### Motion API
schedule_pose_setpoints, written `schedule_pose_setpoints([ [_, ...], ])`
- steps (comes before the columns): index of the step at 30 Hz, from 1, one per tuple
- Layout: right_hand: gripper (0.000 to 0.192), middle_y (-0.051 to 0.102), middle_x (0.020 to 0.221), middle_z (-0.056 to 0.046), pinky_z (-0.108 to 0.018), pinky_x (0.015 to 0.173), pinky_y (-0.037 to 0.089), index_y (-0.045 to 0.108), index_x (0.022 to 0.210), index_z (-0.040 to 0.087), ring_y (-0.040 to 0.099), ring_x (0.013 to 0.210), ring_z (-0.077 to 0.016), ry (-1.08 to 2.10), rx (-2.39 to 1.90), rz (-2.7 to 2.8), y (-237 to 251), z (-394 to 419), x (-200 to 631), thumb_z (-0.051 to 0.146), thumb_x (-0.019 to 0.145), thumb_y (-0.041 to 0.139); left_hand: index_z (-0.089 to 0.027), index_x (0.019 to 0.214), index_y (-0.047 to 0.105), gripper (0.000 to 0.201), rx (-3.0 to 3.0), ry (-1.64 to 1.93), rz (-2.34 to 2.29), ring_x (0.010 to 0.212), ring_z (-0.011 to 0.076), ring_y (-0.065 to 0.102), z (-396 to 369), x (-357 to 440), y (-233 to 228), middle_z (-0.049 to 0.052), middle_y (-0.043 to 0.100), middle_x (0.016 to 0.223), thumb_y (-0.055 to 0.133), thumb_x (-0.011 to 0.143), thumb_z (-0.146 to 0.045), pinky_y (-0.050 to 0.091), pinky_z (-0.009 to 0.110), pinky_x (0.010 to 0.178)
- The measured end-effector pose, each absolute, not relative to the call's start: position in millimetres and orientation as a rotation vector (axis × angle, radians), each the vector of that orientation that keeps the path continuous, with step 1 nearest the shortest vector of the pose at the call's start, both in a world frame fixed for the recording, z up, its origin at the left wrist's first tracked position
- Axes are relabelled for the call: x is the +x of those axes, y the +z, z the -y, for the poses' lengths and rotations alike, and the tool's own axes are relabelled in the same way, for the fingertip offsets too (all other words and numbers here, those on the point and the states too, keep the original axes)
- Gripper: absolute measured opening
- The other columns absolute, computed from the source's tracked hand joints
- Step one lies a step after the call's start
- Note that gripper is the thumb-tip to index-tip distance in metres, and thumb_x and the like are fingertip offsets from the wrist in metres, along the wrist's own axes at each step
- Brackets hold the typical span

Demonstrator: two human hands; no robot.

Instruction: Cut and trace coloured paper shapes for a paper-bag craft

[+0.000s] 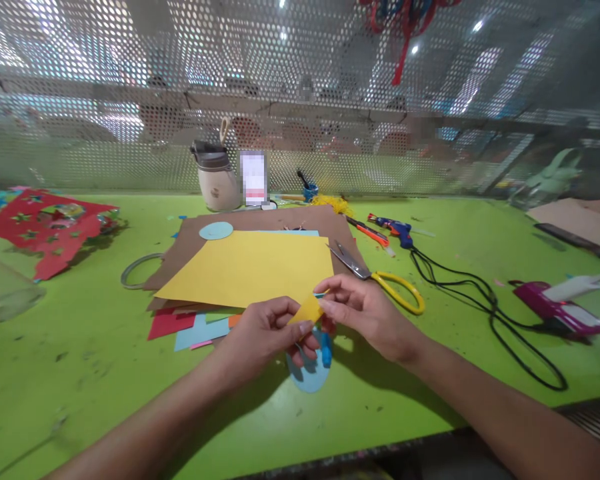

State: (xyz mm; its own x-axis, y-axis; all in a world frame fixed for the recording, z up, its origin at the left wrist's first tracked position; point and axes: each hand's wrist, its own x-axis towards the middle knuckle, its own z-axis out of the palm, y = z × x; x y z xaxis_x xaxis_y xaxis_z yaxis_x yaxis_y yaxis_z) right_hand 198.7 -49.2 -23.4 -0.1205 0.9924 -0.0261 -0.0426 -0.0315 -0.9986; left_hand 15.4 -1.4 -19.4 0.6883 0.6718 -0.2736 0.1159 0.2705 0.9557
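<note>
No legible text, brand, number or sign is showing anywhere; the label on the white bottle (pixel 253 177) beside the jug (pixel 216 177) is appearing blurred, unreadable.

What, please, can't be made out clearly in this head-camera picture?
- Light blue paper cutout: head view, mostly hidden under both hands.
- Small yellow paper piece: fingers cover its ends.
- Bottle label: blurred.
- Beyond the perforated screen: indistinct.
- Cardboard sheet: cut by right edge.

Counts on the green bench

There were two hands (pixel 267 333) (pixel 365 310), one pair of scissors (pixel 380 277), two glue guns (pixel 397 230) (pixel 560 307) and two light blue paper discs (pixel 216 231) (pixel 310 373).
</note>
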Motion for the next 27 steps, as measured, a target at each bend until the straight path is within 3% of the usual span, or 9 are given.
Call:
schedule_pose_setpoints([
  [8, 0.033, 0.060, 0.066, -0.001, -0.026, 0.058, 0.047, 0.062, 0.079, 0.013, 0.056, 0.060, -0.0111, 1.378, -1.185, 1.283, -26, 48, 196, 0.045, 0.075, 0.070, -0.013, 0.075, 0.062, 0.028, 1.248, 0.465, -0.800, 0.056, 0.0143, 0.061, 1, 16, -19, 0.005, 0.068, 0.064, 0.074, 0.070, -0.038, 0.048, 0.026, 0.057],
  [27, 0.020, 0.064, 0.064, 0.001, -0.024, 0.054, 0.049, 0.062, 0.075, 0.014, 0.059, 0.055, -0.0096, 1.382, -1.111, 1.100, -36, 46, 194, 0.033, 0.077, 0.071, -0.012, 0.083, 0.061, 0.031, 1.283, 0.457, -0.750, 0.056, 0.0137, 0.060, 2, 15, -23, 0.006, 0.067, 0.066, 0.073, 0.072, -0.039, 0.047, 0.024, 0.052],
])
